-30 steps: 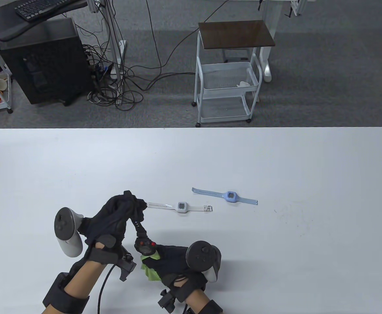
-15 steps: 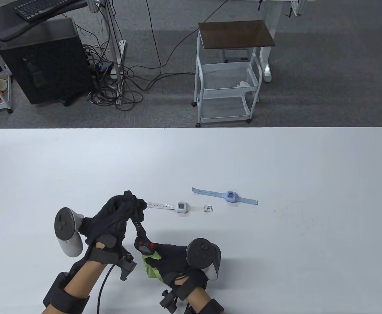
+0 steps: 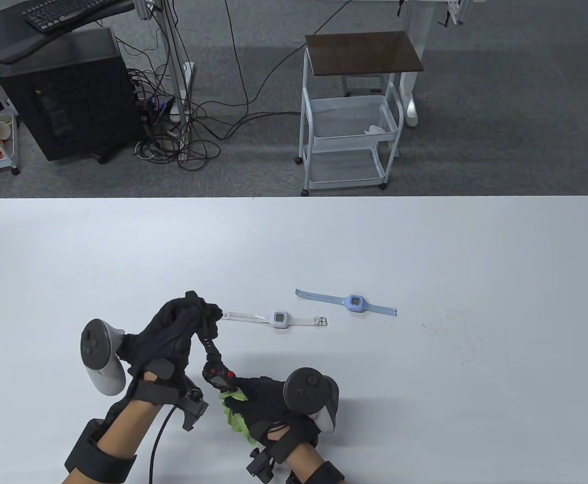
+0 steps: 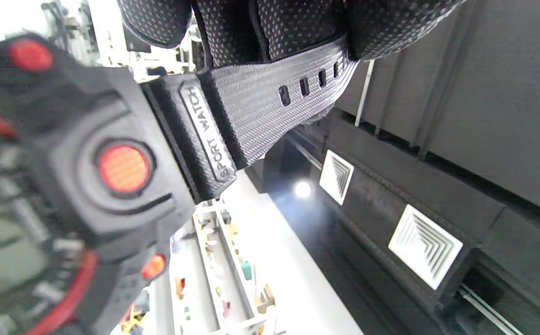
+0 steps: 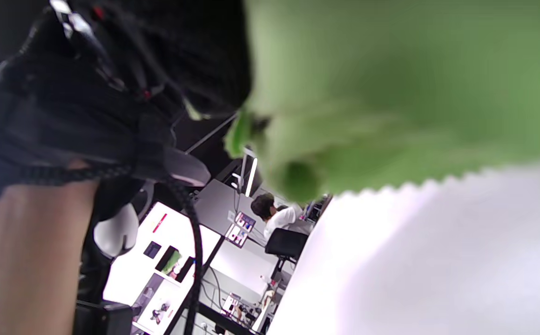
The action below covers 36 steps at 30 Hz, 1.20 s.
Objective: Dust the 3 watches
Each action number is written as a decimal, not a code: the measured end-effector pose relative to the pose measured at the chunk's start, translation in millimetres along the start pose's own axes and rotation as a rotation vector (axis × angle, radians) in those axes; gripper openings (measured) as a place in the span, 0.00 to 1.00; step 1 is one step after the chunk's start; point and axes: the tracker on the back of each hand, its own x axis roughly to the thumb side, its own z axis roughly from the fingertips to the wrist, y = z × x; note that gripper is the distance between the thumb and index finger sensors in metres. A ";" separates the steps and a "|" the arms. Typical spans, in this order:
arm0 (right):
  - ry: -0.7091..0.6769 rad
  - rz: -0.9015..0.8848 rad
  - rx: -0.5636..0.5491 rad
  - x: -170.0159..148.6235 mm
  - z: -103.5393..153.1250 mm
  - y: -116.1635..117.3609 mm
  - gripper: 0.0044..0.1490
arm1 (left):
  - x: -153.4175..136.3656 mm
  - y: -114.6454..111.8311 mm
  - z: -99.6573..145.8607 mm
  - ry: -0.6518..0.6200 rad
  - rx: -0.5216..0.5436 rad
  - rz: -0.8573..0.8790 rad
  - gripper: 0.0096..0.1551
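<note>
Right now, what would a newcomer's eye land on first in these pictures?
The two gloved hands low on the table: the left hand pinches the strap of a black sport watch, while the right hand holds a green cloth against it. Beyond them lie a white watch and a blue watch.

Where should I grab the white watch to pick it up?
Pinch the white watch by its case, coming straight down from above with fingers on the two long edges. It lies flat on the table, straps stretched left and right, so the chunky middle is probably the easiest part to catch.
</note>
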 end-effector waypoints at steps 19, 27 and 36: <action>0.010 0.005 -0.008 -3.1 0.2 0.4 0.28 | 3.2 2.6 -0.2 -0.007 0.028 0.038 0.22; 0.023 0.007 -0.015 -3.5 0.5 -2.8 0.30 | 5.7 6.7 0.0 -0.019 0.041 0.027 0.22; 0.050 0.042 -0.062 -4.5 1.5 -16.6 0.31 | 9.9 10.2 0.0 -0.034 0.046 0.029 0.22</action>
